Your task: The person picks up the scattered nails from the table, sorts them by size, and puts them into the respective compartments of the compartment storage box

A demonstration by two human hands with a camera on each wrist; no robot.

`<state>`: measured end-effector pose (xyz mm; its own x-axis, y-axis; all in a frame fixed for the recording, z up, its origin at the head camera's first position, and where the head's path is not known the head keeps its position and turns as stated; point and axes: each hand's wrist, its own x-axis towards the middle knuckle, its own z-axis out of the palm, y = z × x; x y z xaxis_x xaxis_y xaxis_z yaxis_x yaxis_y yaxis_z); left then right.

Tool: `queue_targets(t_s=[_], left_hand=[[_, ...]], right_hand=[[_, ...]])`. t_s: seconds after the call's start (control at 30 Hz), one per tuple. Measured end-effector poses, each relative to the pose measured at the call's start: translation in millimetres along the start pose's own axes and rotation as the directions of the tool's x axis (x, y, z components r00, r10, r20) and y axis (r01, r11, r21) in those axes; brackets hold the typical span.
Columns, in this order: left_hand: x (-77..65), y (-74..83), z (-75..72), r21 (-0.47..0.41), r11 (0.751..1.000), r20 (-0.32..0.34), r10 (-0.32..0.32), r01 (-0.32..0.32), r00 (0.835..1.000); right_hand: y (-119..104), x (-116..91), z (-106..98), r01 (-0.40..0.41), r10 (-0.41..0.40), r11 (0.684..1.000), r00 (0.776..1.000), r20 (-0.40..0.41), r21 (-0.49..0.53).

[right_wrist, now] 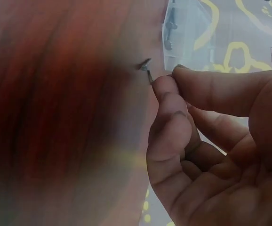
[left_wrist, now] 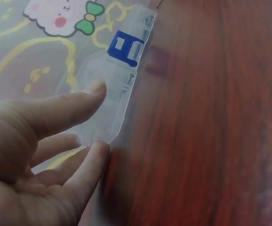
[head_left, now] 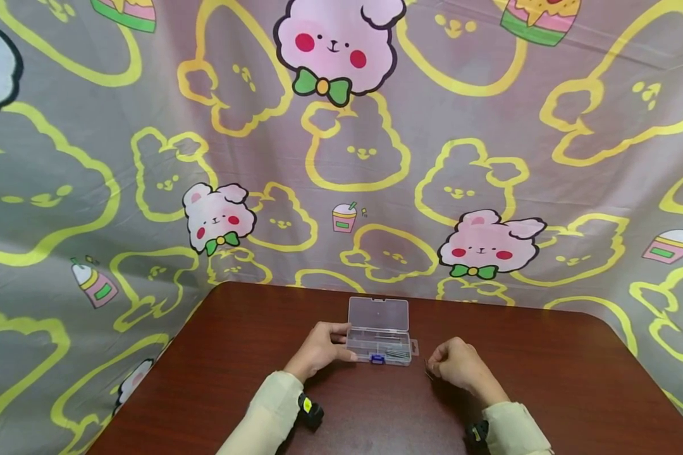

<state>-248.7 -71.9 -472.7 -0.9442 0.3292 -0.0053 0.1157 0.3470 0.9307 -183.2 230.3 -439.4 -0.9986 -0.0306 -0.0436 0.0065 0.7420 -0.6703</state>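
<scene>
A clear plastic compartment box [head_left: 360, 347] stands on the table with its lid [head_left: 378, 314] raised. Its front carries a blue latch [left_wrist: 125, 48]. Several screws [head_left: 397, 354] lie in its front right part. My left hand [head_left: 321, 349] grips the box's left end, thumb at the front and fingers at the side and back. To the right of the box, my right hand [head_left: 458, 363] pinches a small metal screw [right_wrist: 149, 75] between thumb and index finger, low over the tabletop. Part of that screw is hidden by the fingertips.
The dark red-brown wooden table [head_left: 250, 328] meets a patterned cloth [head_left: 387, 158] at its back and sides. A hanging tab [head_left: 414, 347] juts from the right end of the box. Both wrists wear black straps with small devices.
</scene>
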Motion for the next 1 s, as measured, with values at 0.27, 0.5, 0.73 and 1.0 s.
queue_targets(t_s=[0.27, 0.5, 0.73, 1.0], left_hand=[[-1.1, 1.6, -1.1, -0.010, 1.000, 0.007, -0.007, 0.007, 1.000], [-1.5, 5.1, -2.6, -0.008, 1.000, 0.009, -0.002, 0.002, 1.000], [-0.3, 4.2, -1.9, -0.005, 1.000, 0.006, 0.002, -0.002, 1.000], [-2.3, 2.6, -0.9, 0.000, 1.000, 0.003, -0.007, 0.007, 1.000]], right_hand=[[1, -1, 3, -0.008, 0.009, 0.999, 0.999, 0.034, -0.050], [0, -3, 5, 0.006, 0.002, 0.995, 0.997, 0.075, -0.104], [-7, -3, 5, 0.040, -0.012, 0.981, 0.989, 0.148, -0.188], [-7, -5, 4, 0.017, 0.004, 0.993, 0.984, 0.179, -0.118]])
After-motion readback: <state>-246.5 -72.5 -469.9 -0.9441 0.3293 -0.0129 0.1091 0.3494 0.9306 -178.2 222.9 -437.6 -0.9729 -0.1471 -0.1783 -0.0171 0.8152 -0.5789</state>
